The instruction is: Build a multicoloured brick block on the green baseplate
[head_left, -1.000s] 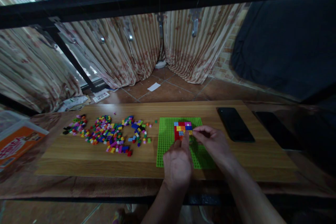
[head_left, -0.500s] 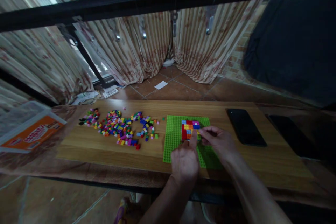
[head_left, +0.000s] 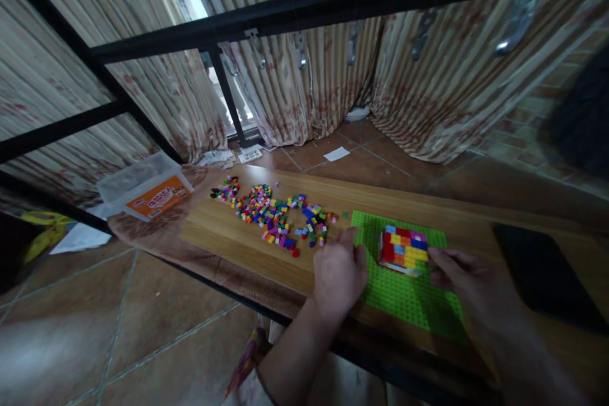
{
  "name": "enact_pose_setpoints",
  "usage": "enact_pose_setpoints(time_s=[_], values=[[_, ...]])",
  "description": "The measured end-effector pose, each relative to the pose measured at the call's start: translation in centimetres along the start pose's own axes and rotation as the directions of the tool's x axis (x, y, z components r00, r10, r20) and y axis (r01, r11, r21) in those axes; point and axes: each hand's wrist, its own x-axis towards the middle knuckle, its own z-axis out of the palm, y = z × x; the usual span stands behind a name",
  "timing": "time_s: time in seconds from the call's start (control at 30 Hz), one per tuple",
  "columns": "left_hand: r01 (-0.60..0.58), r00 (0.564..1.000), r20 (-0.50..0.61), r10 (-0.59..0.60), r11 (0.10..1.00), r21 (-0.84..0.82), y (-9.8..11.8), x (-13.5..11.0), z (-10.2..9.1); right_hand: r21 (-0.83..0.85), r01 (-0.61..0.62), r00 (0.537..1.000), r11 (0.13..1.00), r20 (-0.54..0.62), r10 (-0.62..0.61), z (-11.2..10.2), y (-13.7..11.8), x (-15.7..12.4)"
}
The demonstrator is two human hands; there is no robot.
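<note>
A green baseplate (head_left: 404, 292) lies on the wooden table (head_left: 238, 241) and bears a small block of stacked bricks (head_left: 403, 250) in red, yellow, blue and pink. My left hand (head_left: 339, 273) rests at the plate's left edge with its fingers curled under, back of the hand up, nearest the loose bricks. My right hand (head_left: 464, 273) lies on the plate just right of the built block, fingers drawn together beside it; I cannot make out anything in them. A pile of loose coloured bricks (head_left: 276, 216) spreads over the table to the left.
A dark phone (head_left: 537, 273) lies on the table at the right. A clear plastic box with an orange label (head_left: 147, 187) stands at the table's left end. A black metal frame (head_left: 333, 0) crosses overhead; curtains hang behind. Tiled floor lies below at the left.
My view has swung left. My left hand has drawn back from the built block to the plate's left edge. My right hand has moved from the block's top to its right side.
</note>
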Motion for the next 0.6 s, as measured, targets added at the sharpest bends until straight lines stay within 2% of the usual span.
enact_pose_setpoints(time_s=[0.13, 0.17, 0.27, 0.43, 0.6], values=[[0.158, 0.976, -0.167, -0.136, 0.98, 0.121, -3.9, 2.4, -2.7, -0.014, -0.006, 1.0, 1.0, -0.027, 0.006, 0.1, -0.5, -0.2], [0.194, 0.969, -0.184, -0.164, 0.968, 0.16, -4.8, 2.9, -3.1, -0.023, -0.006, 1.0, 1.0, -0.026, 0.006, 0.1, -0.7, -0.3], [0.168, 0.978, -0.16, -0.132, 0.955, 0.243, -6.6, 3.8, -3.7, -0.046, -0.017, 1.0, 0.999, -0.022, 0.016, 0.1, -1.4, -0.7], [0.182, 0.981, -0.113, -0.155, 0.937, 0.297, -6.9, 4.5, -2.5, -0.045, -0.061, 0.998, 0.997, -0.032, 0.059, 0.3, -2.5, -1.1], [0.209, 0.975, -0.132, -0.177, 0.933, 0.294, -6.5, 4.9, -1.3, -0.048, -0.034, 0.999, 0.998, -0.015, 0.034, 0.1, -1.8, -0.6]])
